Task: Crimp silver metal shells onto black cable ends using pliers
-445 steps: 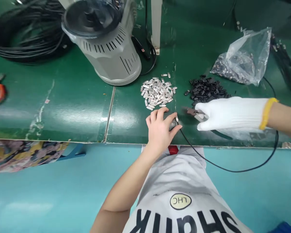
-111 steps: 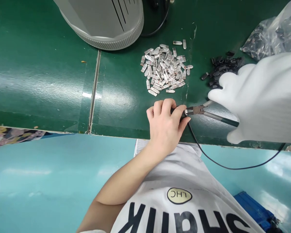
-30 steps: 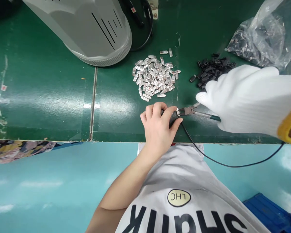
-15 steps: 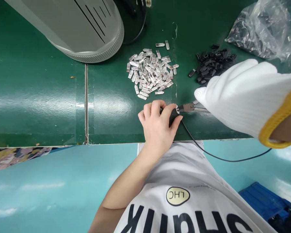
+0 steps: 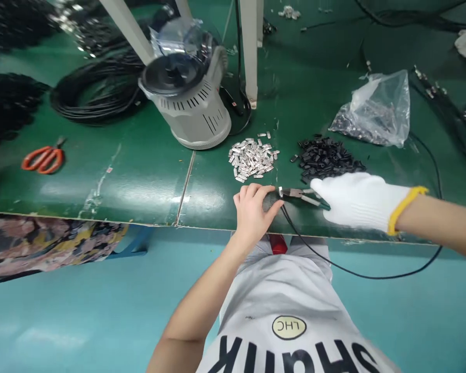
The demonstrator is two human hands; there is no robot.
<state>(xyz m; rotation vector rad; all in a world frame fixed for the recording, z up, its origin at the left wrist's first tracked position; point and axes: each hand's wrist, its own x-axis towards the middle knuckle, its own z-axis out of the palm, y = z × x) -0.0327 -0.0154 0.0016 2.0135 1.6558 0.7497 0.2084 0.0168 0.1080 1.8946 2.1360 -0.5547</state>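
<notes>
My left hand [image 5: 252, 210], bare, pinches a dark rounded piece [image 5: 271, 201] between thumb and fingers near the table's front edge. To its right, my right hand [image 5: 357, 202] wears a white glove with a yellow cuff and is closed around the pliers [image 5: 295, 193]. A small silver metal piece [image 5: 281, 191] sits at the tips of the jaws, close to my left fingertips. From beneath my left thumb a thin black cable [image 5: 326, 257] loops over the edge and back up at the right. Small silver connector shells [image 5: 252, 158] lie heaped beyond my left hand.
Small black parts [image 5: 328, 158] form a pile beyond my gloved hand, with a clear plastic bag [image 5: 376, 114] of parts behind. A grey machine [image 5: 196, 111] stands left of the silver heap. Orange-handled scissors [image 5: 44, 158] and coiled black cable [image 5: 89, 93] lie farther left.
The view has tilted up and shows more of the table. The plier jaws, with the silver piece at their tips, have pulled slightly right from my left fingers, which keep their pinch.
</notes>
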